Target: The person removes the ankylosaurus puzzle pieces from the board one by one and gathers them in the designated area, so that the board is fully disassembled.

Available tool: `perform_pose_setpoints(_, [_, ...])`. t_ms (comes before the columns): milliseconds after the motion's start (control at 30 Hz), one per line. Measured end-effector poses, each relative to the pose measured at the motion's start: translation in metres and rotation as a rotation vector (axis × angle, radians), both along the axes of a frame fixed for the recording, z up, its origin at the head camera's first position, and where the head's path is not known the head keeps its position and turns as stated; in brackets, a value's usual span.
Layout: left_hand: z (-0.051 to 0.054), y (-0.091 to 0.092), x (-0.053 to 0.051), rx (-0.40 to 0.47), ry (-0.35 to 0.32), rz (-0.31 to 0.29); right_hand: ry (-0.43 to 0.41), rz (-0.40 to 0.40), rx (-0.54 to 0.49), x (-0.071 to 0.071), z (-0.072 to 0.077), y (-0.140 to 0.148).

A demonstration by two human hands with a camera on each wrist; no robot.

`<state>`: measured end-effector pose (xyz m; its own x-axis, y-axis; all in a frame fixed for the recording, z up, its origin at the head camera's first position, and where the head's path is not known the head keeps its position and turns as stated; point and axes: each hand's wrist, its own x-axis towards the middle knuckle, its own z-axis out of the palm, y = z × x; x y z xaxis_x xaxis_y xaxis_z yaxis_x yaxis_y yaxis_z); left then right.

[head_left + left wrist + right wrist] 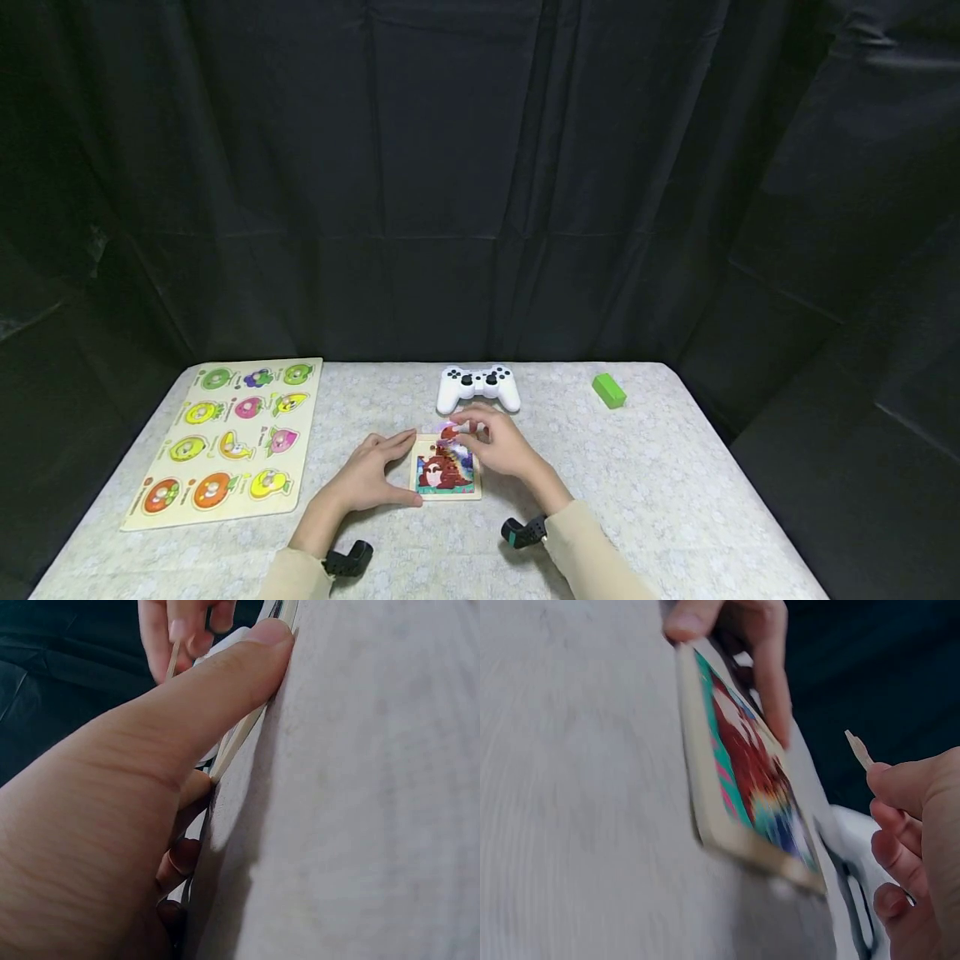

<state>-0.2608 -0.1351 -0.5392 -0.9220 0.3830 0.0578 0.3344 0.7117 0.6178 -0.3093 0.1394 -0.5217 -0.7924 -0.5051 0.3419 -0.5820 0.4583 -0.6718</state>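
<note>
A small framed picture puzzle (446, 477) with a red-brown figure lies at the table's middle; its wooden rim (742, 851) shows in the right wrist view. The left hand (367, 477) rests at its left side, thumb at the near left corner and fingertips at the far left corner. Above the puzzle's far part, the right hand (497, 443) pinches a small reddish puzzle piece (449, 432) between thumb and fingers. In the right wrist view the piece (859, 749) is seen edge-on, raised off the frame.
Behind the puzzle lies a white game controller (477, 387), close to the right hand. A large fruit peg board (225, 442) covers the table's left part. A green block (609, 390) sits at the back right. Dark cloth (450, 183) hangs behind the table.
</note>
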Motion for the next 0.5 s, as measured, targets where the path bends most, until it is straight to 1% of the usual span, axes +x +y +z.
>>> perform_pose_setpoints(133, [0.001,0.001,0.000,0.002,-0.013,0.006,-0.004,-0.069,-0.007,0.000,0.000,0.025])
perform_pose_setpoints(267, [0.002,0.002,0.000,-0.003,-0.009,0.006,-0.013,-0.130,-0.020,0.001,-0.002,0.051])
perform_pose_setpoints(367, [0.001,0.002,0.000,-0.003,-0.004,0.003,-0.035,-0.169,-0.014,0.003,-0.004,0.068])
perform_pose_setpoints(500, [-0.001,0.001,0.000,-0.002,-0.002,0.003,-0.088,-0.203,0.004,0.005,-0.009,0.084])
